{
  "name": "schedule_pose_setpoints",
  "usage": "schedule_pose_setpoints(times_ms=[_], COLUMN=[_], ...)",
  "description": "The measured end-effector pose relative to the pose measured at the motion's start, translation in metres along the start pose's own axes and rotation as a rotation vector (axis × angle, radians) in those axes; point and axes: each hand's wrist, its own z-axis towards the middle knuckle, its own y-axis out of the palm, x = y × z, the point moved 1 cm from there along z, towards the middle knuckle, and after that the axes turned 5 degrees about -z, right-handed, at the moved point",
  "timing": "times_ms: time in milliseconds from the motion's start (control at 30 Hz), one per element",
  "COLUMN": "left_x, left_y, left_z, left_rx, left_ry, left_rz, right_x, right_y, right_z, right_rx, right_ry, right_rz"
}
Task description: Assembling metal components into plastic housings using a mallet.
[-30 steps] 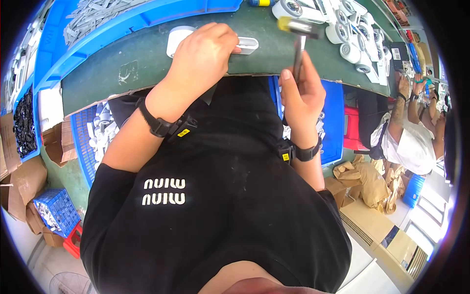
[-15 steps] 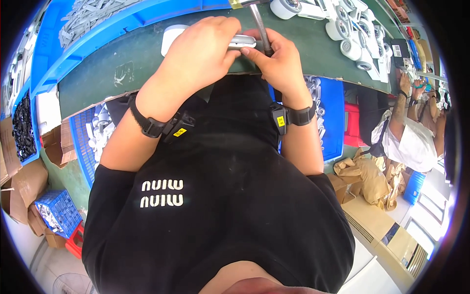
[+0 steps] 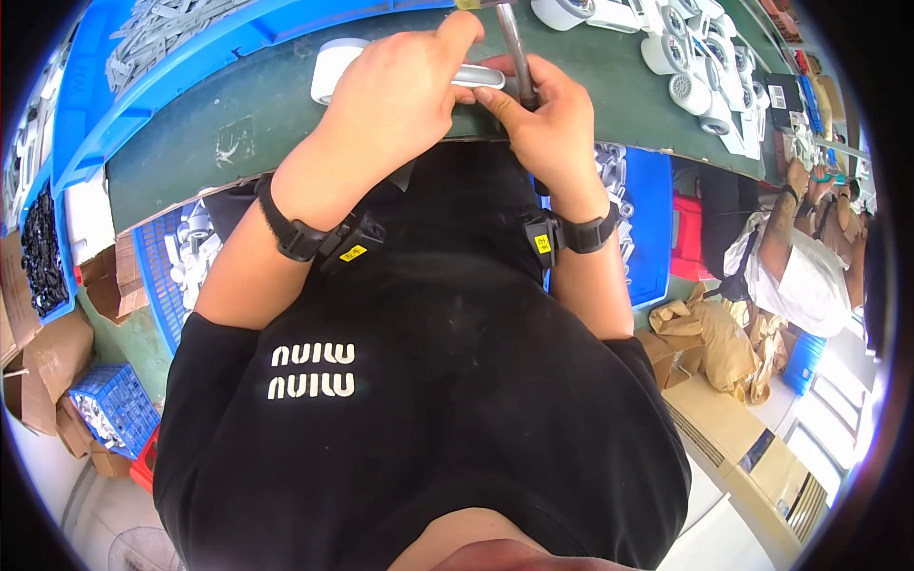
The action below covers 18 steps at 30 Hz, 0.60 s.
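Note:
Both my hands are on a white handheld fan lying crosswise over the green bench; its round head point(image 3: 330, 68) shows left of my wrist, and its handle with a grey strip point(image 3: 484, 76) points right. My left hand point(image 3: 390, 90) closes over the middle, hiding much of it, with the index finger raised. My right hand point(image 3: 554, 109) pinches the handle's end between thumb and fingers. A metal rod point(image 3: 512, 43) with a dark lower end slants down from a yellowish piece at the top edge and reaches between my right thumb and index finger; whether I grip it is unclear.
Several white fan bodies point(image 3: 671, 57) lie at the bench's right. A blue tray point(image 3: 105, 105) with grey strips borders the left. Blue crates point(image 3: 647, 228) with white parts sit under the bench edge. A co-worker's arm point(image 3: 779, 228) is at far right.
My left index finger has lifted off the handle and now points up and away. The fan has shifted slightly, and my right hand keeps its pinch.

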Motion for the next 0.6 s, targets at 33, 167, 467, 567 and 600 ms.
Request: schedule_pose_setpoints(times_ms=[33,167,467,567,600], left_x=[0.000,0.004,0.005,0.008,0.009], left_y=[0.000,-0.006,-0.005,-0.009,-0.010], left_z=[0.000,-0.003,0.000,0.000,0.001], left_rx=[0.001,0.036,0.027,-0.004,-0.037], left_ry=[0.000,0.029,0.004,-0.031,-0.048], left_rz=[-0.002,0.008,0.006,-0.024,-0.048], right_x=[0.001,0.005,0.001,-0.012,-0.010], right_y=[-0.001,-0.040,-0.028,-0.030,-0.029], right_z=[-0.002,-0.024,-0.062,-0.069,-0.073], right_rx=[0.000,0.141,0.040,0.078,0.175], right_ry=[0.000,-0.190,-0.327,-0.174,-0.192], right_rz=[-0.002,0.203,-0.275,-0.220,-0.089])
